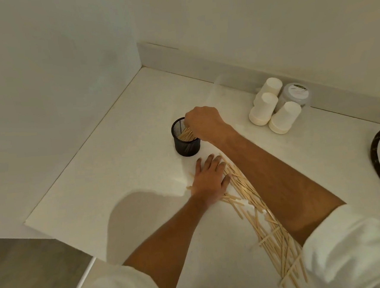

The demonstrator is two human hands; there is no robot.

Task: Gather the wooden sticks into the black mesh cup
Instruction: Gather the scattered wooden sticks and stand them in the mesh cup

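Observation:
The black mesh cup (pixel 186 146) stands upright on the white counter (pixel 119 171), with a bundle of wooden sticks (pixel 29 146) leaning inside it. My right hand (pixel 203 121) is over the cup's right rim, fingers curled round the tops of those sticks. My left hand (pixel 210 180) lies flat on the counter just in front of the cup, fingers spread, pressing on the near end of a long scatter of loose wooden sticks (pixel 256 209). That scatter runs from my left hand toward the lower right, partly hidden under my right forearm.
Three upturned white paper cups (pixel 272 111) and a clear lidded tub (pixel 297 94) stand at the back right by the wall. A dark cable (pixel 379 164) curves along the right edge. The counter ends at a wall on the left and drops to a grey floor (pixel 24 268).

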